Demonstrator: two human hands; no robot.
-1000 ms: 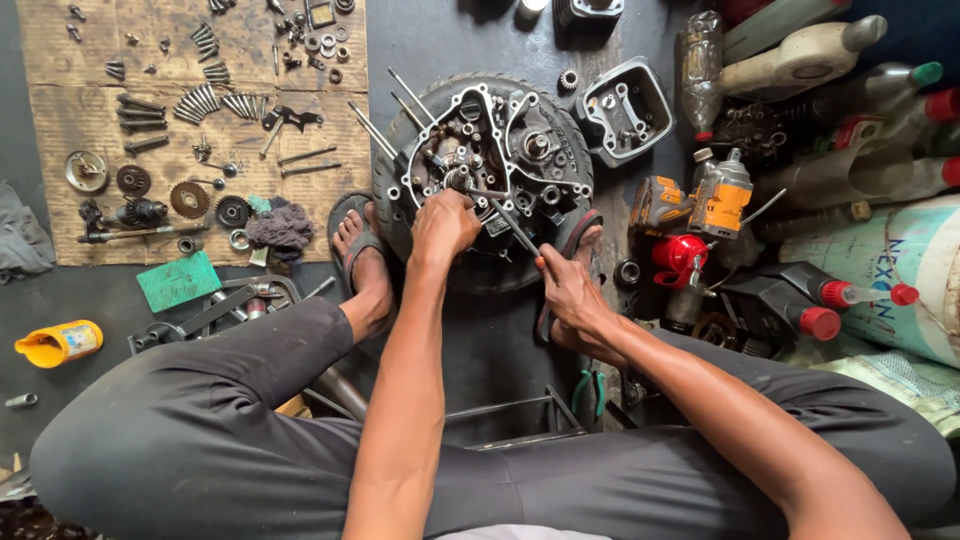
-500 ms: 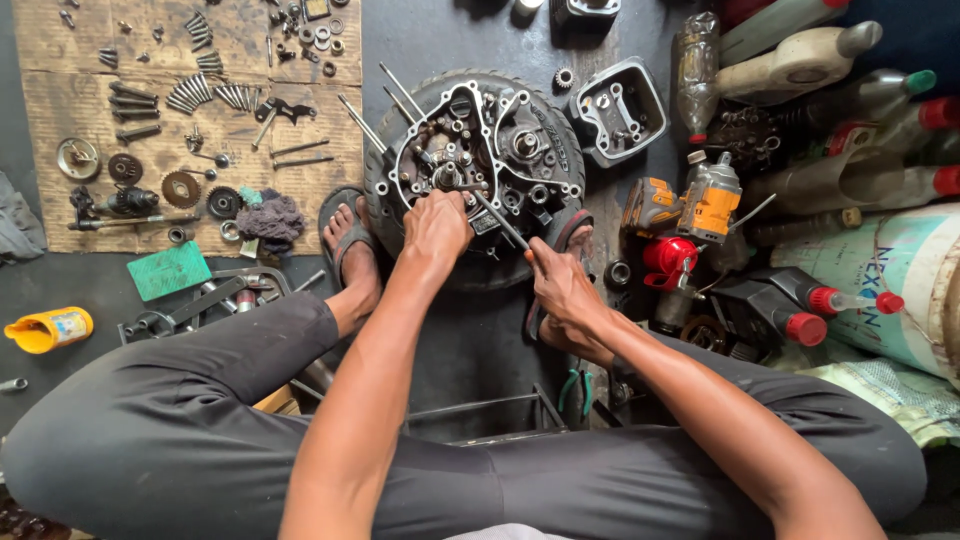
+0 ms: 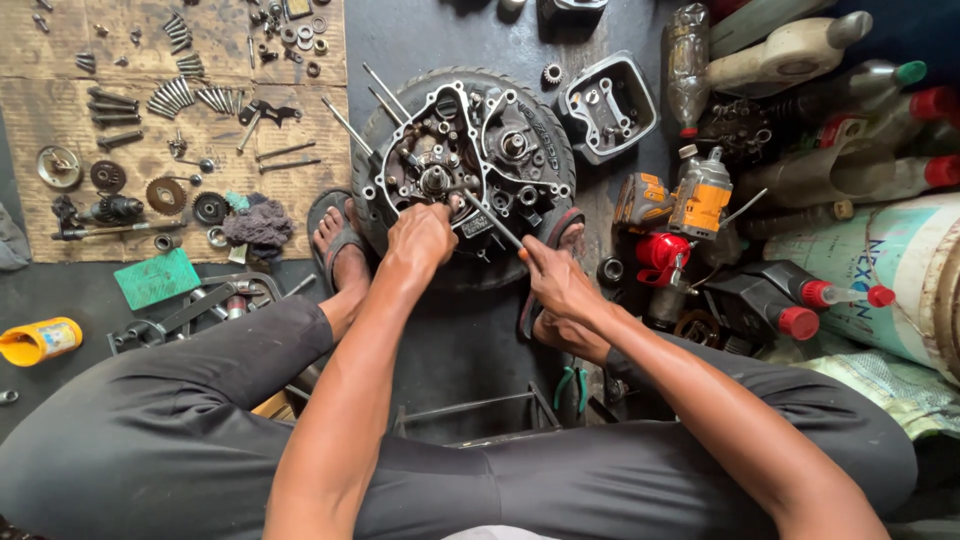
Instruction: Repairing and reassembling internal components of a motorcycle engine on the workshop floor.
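An open engine crankcase point(image 3: 470, 160) rests on a tyre point(image 3: 545, 120) between my two sandalled feet. My left hand point(image 3: 420, 238) presses on the case's near edge, fingers curled over a part I cannot make out. In my right hand point(image 3: 555, 282) is a screwdriver point(image 3: 492, 220) whose thin metal shaft points up-left into the case near the central shaft. Several long studs point(image 3: 378, 92) stick out from the case's upper left.
A cardboard sheet point(image 3: 60, 120) at left carries bolts, gears and springs. A cylinder head cover point(image 3: 607, 108) lies at upper right, with an orange impact driver point(image 3: 700, 195), oil bottles point(image 3: 800, 50) and red caps beyond. A yellow bottle point(image 3: 38, 340) and green pad point(image 3: 155, 278) sit at left.
My right hand has come forward and up from beside my foot, bringing the screwdriver tip into the crankcase. My left hand stays on the case's near edge.
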